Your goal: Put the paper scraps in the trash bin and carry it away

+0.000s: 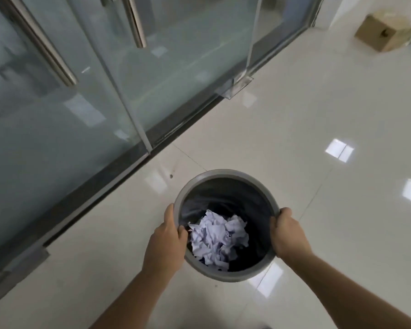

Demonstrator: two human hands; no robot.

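A round grey trash bin (223,173) with a dark liner is in front of me, low in the head view, over the glossy floor. Crumpled white paper scraps (217,238) lie in a heap at its bottom. My left hand (169,236) grips the bin's left rim, thumb inside the liner. On the opposite side, my right hand (286,231) clasps the right rim with its fingers curled over the edge. Whether the bin rests on the floor or hangs in my hands I cannot tell.
Glass doors (105,91) with long metal handles (45,43) run along the left, on a dark threshold strip (100,186). A cardboard box (382,32) sits on the pale tiled floor (318,115) at the far right.
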